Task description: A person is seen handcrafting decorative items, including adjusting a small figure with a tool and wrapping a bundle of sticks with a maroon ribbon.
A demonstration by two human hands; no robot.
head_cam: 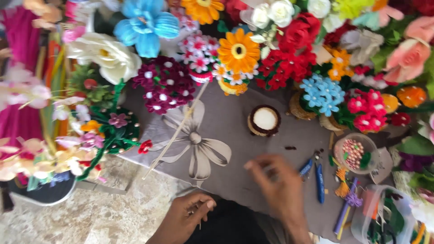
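Note:
My left hand (187, 212) rests low at the bottom centre, fingers curled around a thin dark stick or wire. My right hand (275, 185) is blurred and hovers over the grey cloth (235, 180), fingers spread, close to blue-handled pliers (316, 174); I cannot make out anything in it. A small round pot with a white top (264, 120) stands on the cloth just beyond the right hand. A long thin pale stick (174, 133) lies diagonally across the cloth.
Handmade flowers crowd the back and sides: a blue one (147, 25), an orange one (238, 50), red ones (294, 49), a white one (106, 56). A bowl of beads (355, 153) and a clear tub of tools (389, 217) sit at right. Marble floor (104, 217) at lower left.

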